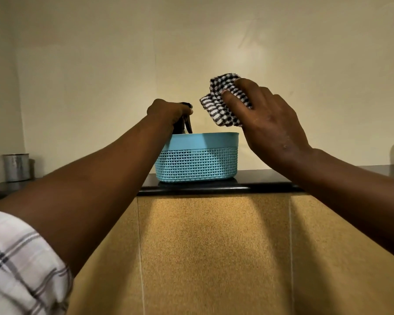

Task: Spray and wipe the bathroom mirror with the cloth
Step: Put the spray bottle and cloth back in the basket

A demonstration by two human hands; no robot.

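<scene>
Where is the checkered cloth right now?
The checkered cloth is bunched in the right hand, held up just above the right end of the blue basket on the dark shelf.

Left hand closed around dark sprayer standing in blue basket on black tabletop. Right hand grips checked cloth above basket. Metal cup at far left.

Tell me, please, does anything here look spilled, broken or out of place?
Nothing stands out. The blue basket sits upright on the dark ledge, the right hand holds the checked cloth, and no spill shows.
</scene>
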